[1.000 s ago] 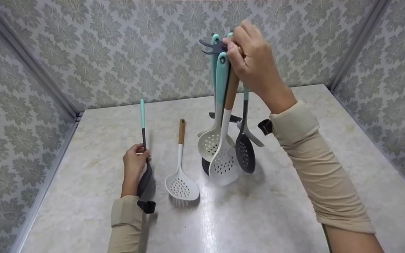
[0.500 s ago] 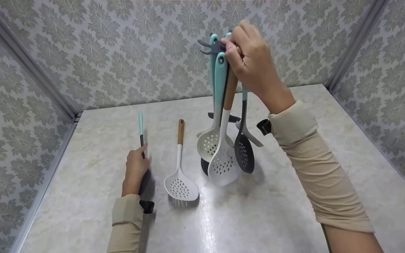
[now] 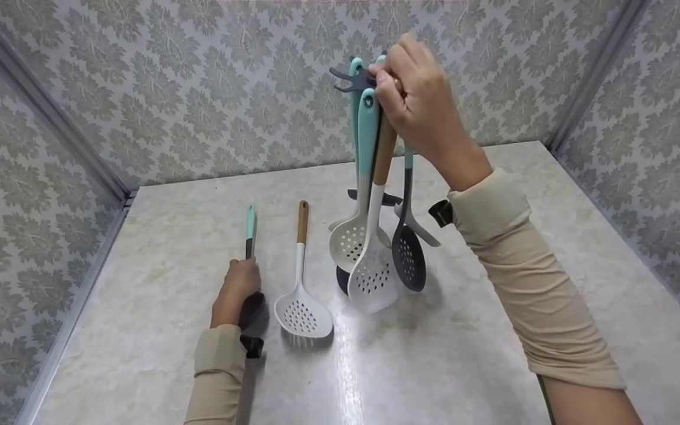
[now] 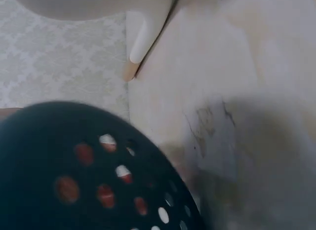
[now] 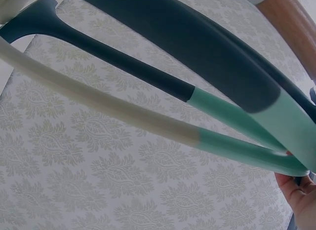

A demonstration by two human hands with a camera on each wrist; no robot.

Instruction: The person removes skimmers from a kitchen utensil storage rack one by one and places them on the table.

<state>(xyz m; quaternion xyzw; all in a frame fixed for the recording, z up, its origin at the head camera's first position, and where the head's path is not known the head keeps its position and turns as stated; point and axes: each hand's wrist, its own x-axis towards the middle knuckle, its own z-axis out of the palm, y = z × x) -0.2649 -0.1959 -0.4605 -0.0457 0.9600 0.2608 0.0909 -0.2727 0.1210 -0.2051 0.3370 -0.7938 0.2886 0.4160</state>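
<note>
On the left, my left hand (image 3: 239, 286) grips the neck of a dark slotted spoon (image 3: 249, 227) whose teal handle points toward the back wall. Its perforated bowl (image 4: 74, 141) fills the lower left of the left wrist view. My right hand (image 3: 417, 94) is raised, holding the top of a dark hooked utensil rack (image 3: 355, 79). Several utensils hang from it: a cream skimmer (image 3: 349, 243), a white slotted turner (image 3: 372, 283) with a wooden handle, and a dark slotted spoon (image 3: 409, 260). Teal handles (image 5: 252, 156) bunch near the right fingers in the right wrist view.
Another white slotted turner (image 3: 303, 316) with a wooden handle lies on the table (image 3: 446, 366), between the left hand and the hanging utensils. Patterned walls (image 3: 228, 118) enclose the back and both sides.
The left hand has brought its slotted spoon down and slightly right, closer to the white turner on the table, its handle end now lower. The right hand keeps holding the rack almost still.
</note>
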